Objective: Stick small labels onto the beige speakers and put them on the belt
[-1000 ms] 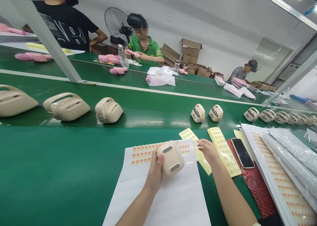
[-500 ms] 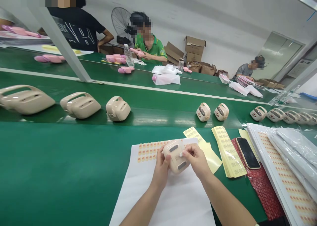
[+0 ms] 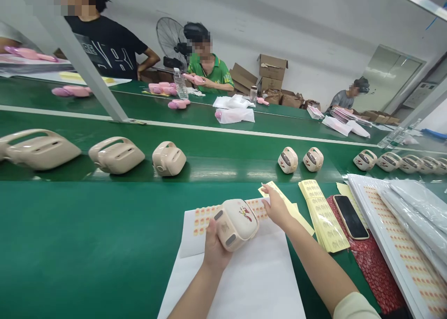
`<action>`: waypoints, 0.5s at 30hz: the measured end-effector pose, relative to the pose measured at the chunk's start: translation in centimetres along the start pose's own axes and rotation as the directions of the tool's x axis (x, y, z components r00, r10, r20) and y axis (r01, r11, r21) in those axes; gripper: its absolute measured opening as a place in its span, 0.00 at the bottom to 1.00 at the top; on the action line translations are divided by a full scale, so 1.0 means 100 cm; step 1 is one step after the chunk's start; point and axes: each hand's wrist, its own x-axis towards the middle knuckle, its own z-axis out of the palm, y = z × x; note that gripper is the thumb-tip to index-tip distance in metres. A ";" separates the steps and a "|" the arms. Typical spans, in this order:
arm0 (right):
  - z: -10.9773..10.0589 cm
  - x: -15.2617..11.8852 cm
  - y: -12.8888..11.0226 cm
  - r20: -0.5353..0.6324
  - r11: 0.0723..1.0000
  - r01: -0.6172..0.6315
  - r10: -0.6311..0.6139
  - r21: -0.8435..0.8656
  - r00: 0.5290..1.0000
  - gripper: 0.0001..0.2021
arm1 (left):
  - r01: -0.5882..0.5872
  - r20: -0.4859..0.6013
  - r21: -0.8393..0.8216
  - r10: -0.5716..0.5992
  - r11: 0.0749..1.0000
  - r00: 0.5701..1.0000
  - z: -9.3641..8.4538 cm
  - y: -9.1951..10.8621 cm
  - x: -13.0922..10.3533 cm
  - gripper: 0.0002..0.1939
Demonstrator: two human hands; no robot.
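"Where do we have the cream box [image 3: 238, 223]?"
"In our left hand [image 3: 217, 248], bottom middle, over the white paper [image 3: 254, 281]."
"And our right hand [image 3: 275, 206]?"
"Fingers bent, by the yellow sheet [image 3: 286, 200]; we can't tell its grip."

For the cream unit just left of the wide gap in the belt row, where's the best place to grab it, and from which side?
Probably by the handle, coming down from above with fingers hooked under it. The unit rests with that handle arching over its top, facing up, while its body is bulky and rounded, likely a less secure hold.
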 end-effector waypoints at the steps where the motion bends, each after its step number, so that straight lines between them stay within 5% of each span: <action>1: 0.008 0.003 0.006 0.069 0.998 0.034 -0.030 -0.058 0.997 0.24 | 0.018 0.012 -0.028 -0.017 0.999 1.000 -0.002 0.002 0.001 0.28; 4: 0.034 0.006 0.017 0.161 0.975 0.115 -0.085 -0.188 0.983 0.27 | 0.025 0.025 -0.105 -0.023 0.994 0.999 -0.009 0.005 0.007 0.25; 8: 0.054 -0.001 0.024 0.046 0.983 0.129 -0.124 -0.133 0.991 0.20 | -0.020 0.048 -0.244 0.033 0.969 0.998 -0.017 0.003 0.018 0.20; 13: 0.052 -0.008 0.019 -0.074 0.997 0.077 -0.079 -0.023 0.994 0.16 | -0.027 0.025 -0.353 0.038 0.935 0.999 -0.021 0.000 0.024 0.20; 15: 0.043 -0.009 0.005 -0.153 0.991 -0.018 0.038 0.132 0.988 0.16 | -0.029 0.025 -0.362 0.041 0.932 0.999 -0.022 -0.001 0.023 0.23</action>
